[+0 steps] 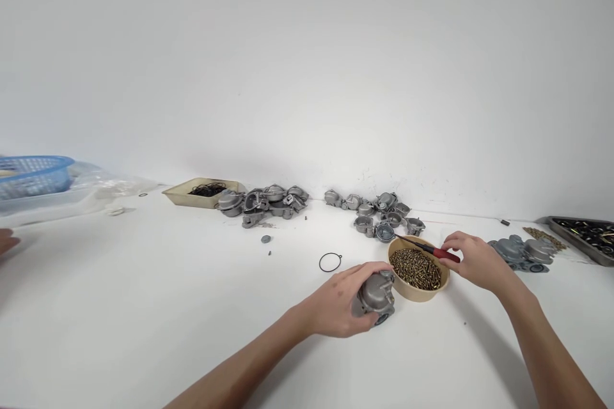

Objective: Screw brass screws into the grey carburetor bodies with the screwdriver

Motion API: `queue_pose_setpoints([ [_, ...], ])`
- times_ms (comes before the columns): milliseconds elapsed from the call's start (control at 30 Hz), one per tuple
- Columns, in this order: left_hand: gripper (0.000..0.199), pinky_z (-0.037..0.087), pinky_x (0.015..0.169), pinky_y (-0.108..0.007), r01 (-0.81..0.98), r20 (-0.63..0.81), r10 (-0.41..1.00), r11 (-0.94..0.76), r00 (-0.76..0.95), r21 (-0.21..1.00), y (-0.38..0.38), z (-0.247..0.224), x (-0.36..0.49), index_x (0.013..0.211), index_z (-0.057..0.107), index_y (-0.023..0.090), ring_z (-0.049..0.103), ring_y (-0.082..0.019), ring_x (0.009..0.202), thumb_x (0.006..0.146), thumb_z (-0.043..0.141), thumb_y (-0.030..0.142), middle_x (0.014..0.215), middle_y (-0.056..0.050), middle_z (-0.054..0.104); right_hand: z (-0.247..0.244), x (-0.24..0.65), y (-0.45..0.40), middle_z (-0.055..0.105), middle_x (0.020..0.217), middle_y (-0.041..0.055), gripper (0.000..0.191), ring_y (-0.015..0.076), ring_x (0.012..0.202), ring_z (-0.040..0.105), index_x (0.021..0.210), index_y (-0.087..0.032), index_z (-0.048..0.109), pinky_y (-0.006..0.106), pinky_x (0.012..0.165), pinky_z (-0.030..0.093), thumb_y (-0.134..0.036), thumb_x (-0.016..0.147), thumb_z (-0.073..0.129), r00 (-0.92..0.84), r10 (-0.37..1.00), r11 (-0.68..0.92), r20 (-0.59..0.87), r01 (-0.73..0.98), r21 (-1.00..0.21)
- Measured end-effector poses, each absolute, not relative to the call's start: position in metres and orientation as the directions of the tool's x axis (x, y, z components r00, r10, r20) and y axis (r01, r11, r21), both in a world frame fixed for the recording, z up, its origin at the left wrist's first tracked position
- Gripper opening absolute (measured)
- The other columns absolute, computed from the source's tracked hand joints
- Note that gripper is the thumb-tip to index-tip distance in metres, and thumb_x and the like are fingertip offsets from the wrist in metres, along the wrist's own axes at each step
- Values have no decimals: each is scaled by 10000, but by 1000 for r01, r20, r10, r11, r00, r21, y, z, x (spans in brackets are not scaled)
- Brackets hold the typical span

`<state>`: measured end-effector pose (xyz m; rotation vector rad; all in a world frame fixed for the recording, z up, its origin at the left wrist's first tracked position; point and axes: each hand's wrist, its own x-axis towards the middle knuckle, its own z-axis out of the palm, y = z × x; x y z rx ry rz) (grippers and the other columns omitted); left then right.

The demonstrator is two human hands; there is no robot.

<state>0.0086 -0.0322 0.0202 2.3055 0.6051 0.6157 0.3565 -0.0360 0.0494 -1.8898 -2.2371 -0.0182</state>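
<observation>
My left hand (pixel 343 303) is wrapped around a grey metal carburetor (pixel 377 294) on the white table, its rounded bowl facing up. My right hand (pixel 472 260) grips a screwdriver (pixel 446 254) by its red handle. The dark shaft points left over a round tan bowl (pixel 413 294) full of small brass screws (pixel 416 268). Beyond the bowl, the shaft's tip overlaps a grey float bowl (pixel 384 232) in this view; whether they touch I cannot tell. A black rubber gasket ring (pixel 330 262) lies flat to the left of the carburetor.
Grey castings (pixel 273 201) sit in piles along the wall. A tan tray (pixel 192 192) holds black rings. Assembled carburetors (pixel 520 252) and a dark metal tray (pixel 580 239) stand at right. At left are a blue basket (pixel 36 176) and another person's hand (pixel 7 241).
</observation>
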Motion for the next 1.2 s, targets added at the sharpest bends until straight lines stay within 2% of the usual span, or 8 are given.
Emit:
queue_pose_setpoints([
  [133,708,458,1173,-480,208,298,544,-683,784,701,-31,17,8,1468,439,310,549,-302,1369,814,705,247,1499,-62,569,52,356,-36,732,1126,59,279,252,904,704,941,-261,778,344,693,505,-440,941,564,-158,956,190,247,975,-115],
  [233,684,483,1137,-470,197,308,566,-661,765,724,-29,12,10,1437,500,318,582,-303,1320,817,788,327,1457,-69,581,56,355,-38,743,1013,45,335,231,833,692,889,-268,766,339,662,493,-491,977,532,-169,926,232,337,960,-157],
  [400,696,531,1043,-436,225,290,600,-636,746,738,-28,8,12,1432,545,335,650,-271,1166,799,832,311,1332,-66,608,64,344,-46,780,978,71,324,241,821,709,966,-250,788,346,666,551,-543,945,651,-100,853,359,512,825,-437],
  [500,697,510,1066,-451,233,277,608,-624,744,746,-28,8,12,1431,559,340,643,-278,1178,790,829,296,1330,-65,617,73,333,-50,789,1003,109,339,278,866,746,997,-206,779,377,722,612,-527,894,747,40,837,402,545,632,-663],
  [600,696,495,1083,-471,241,260,623,-603,737,760,-28,9,12,1425,573,343,644,-288,1182,780,830,288,1339,-66,620,95,322,-48,789,971,125,349,282,829,764,1023,-182,753,372,675,641,-490,863,799,47,839,470,542,440,-765],
  [867,782,445,1138,-491,233,257,649,-570,716,788,-28,9,13,1422,525,322,589,-311,1271,719,865,264,1391,-62,621,166,295,-42,755,927,57,150,173,781,721,1096,-226,654,275,717,615,-327,987,676,-343,728,683,594,442,-582],
  [1033,845,472,1103,-508,241,196,695,-478,691,845,-27,4,12,1437,494,314,591,-319,1235,690,888,327,1314,-78,630,162,283,-37,665,761,-4,45,119,673,623,1016,-230,627,205,581,483,-224,1003,584,-448,589,804,673,410,-430],
  [1200,818,476,1091,-485,182,264,665,-522,698,833,-25,3,13,1430,493,277,592,-317,1237,705,863,352,1322,-90,631,146,269,-30,623,747,-27,33,105,630,558,964,-232,584,222,567,424,-211,982,566,-569,624,782,536,456,-425],
])
